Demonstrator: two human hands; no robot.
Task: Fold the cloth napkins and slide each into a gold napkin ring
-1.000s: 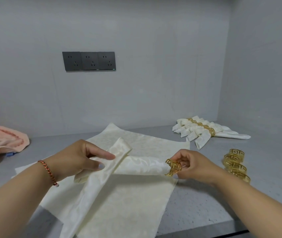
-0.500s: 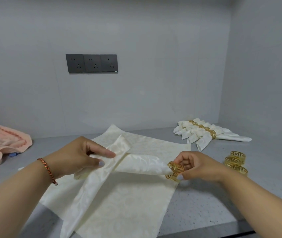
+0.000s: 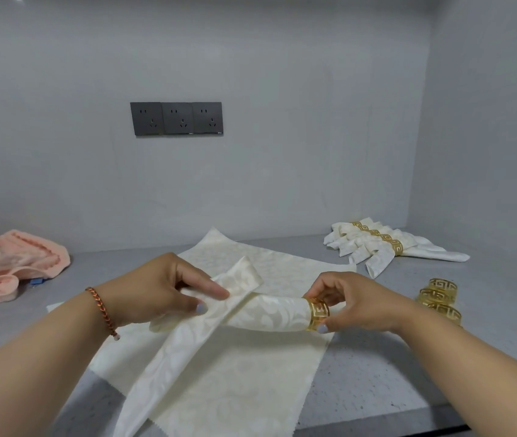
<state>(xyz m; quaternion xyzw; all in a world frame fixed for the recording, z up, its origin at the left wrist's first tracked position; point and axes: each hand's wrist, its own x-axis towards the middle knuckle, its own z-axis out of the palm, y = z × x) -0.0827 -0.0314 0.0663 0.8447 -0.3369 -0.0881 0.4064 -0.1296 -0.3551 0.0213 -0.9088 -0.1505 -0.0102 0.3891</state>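
Observation:
A folded cream napkin is held above a flat cream napkin spread on the grey counter. My left hand pinches the napkin's folded middle between thumb and fingers. My right hand pinches a gold napkin ring, which sits over the napkin's right tip. The napkin's two long ends spread away to the upper middle and lower left. Several finished napkins in gold rings lie at the back right.
Loose gold rings are stacked at the right near my right forearm. A pink towel lies at the far left. Dark wall sockets sit on the back wall. The counter's front edge runs along the bottom right.
The gold ring, held just off the napkin's right tip before, now sits around that tip. My left hand has kept its pinch on the fold.

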